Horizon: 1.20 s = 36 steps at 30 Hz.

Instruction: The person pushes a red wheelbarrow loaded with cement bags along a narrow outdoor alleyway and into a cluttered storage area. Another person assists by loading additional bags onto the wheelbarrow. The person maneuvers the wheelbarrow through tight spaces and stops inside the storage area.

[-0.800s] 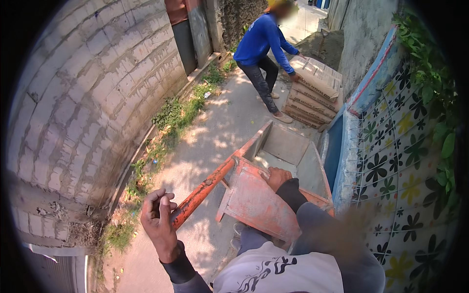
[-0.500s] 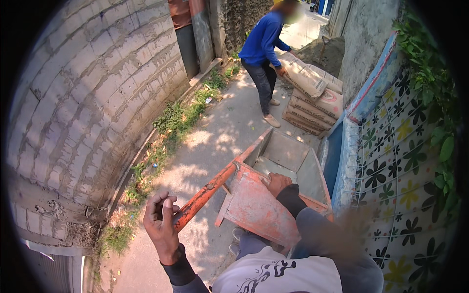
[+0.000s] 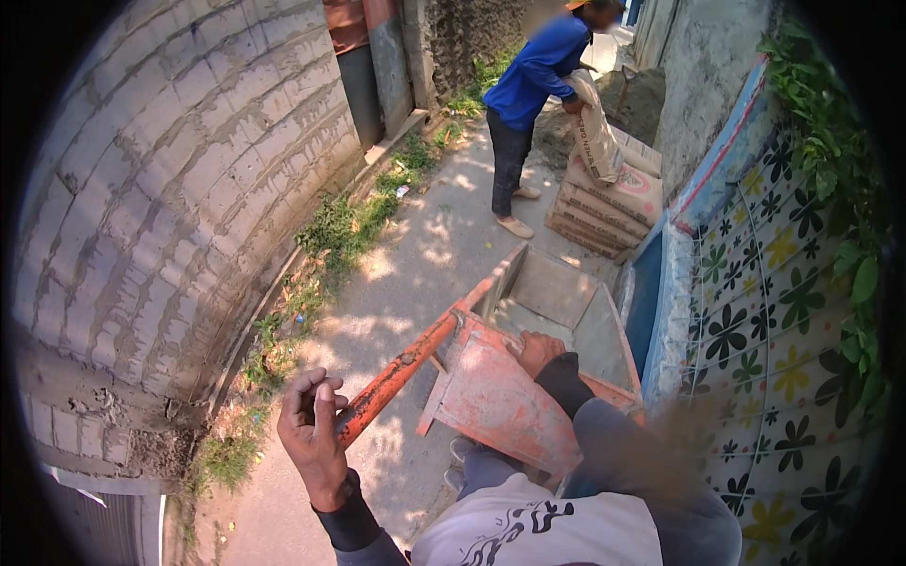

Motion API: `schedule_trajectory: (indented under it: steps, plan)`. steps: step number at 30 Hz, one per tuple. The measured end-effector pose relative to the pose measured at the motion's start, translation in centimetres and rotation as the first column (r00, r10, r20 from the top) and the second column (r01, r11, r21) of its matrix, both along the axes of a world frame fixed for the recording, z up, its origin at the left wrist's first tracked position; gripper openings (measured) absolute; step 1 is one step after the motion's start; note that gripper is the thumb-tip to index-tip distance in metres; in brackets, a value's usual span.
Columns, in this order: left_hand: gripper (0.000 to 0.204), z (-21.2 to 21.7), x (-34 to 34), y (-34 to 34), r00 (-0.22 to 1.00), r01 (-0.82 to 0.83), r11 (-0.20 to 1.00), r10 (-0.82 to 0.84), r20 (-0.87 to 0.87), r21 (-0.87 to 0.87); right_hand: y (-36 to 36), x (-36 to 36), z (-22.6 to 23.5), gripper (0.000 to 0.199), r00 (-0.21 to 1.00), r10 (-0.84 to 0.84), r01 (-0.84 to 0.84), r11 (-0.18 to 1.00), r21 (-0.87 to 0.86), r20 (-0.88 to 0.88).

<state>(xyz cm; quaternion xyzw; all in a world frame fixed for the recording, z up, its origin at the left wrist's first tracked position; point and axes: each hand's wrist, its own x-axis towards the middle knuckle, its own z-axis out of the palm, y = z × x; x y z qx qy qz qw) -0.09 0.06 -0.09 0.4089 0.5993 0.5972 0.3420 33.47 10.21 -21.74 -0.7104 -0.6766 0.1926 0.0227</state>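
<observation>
A worn orange wheelbarrow (image 3: 510,396) stands in front of me on a narrow concrete path, its grey tray (image 3: 557,302) holding nothing. My left hand (image 3: 311,434) is shut on the end of its left orange handle (image 3: 406,363). My right hand (image 3: 536,351) rests on the near rim of the tray with the fingers curled over the edge. Ahead, a person in a blue shirt (image 3: 533,75) lifts a tan sack (image 3: 596,132) off a stack of sacks (image 3: 604,203).
A grey block wall (image 3: 160,208) runs along the left with weeds (image 3: 330,236) at its foot. On the right stands a wall with flower-patterned tiles (image 3: 755,311) and green foliage (image 3: 840,160). The concrete path (image 3: 415,264) leads forward to the stack.
The wheelbarrow and I have moved closer to the sacks. The person in blue has straightened and raised a sack from the stack.
</observation>
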Motion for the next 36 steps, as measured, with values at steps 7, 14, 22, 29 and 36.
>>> schedule_trajectory:
  steps: [7, 14, 22, 29, 36]
  plan:
    - [0.023, 0.3, 0.2, -0.2, 1.000, -0.008, 1.000, 0.008, 0.016, -0.017, 0.2, -0.5, 0.7, 0.061, 1.000, -0.006, 0.008, 0.999, -0.050, 0.026]
    - [0.031, 0.1, -0.3, -0.1, 0.999, 0.029, 1.000, -0.029, -0.038, -0.004, 0.2, -0.5, -0.1, 0.057, 0.999, -0.007, 0.007, 1.000, -0.003, 0.042]
    - [0.027, 0.2, -0.3, -0.1, 1.000, 0.012, 1.000, -0.012, -0.015, -0.017, 0.1, -0.4, -0.8, 0.056, 1.000, 0.001, -0.003, 0.989, 0.145, 0.013]
    - [0.027, -0.5, -0.7, -0.1, 0.999, 0.042, 0.999, -0.042, -0.006, 0.019, 0.2, -0.9, 0.4, 0.061, 0.999, -0.005, 0.002, 0.998, 0.061, 0.042]
    - [0.027, -0.3, -0.9, 0.0, 0.998, 0.054, 0.999, -0.054, -0.044, 0.005, 0.2, -0.8, -1.1, 0.054, 1.000, -0.012, 0.008, 0.981, 0.196, 0.019]
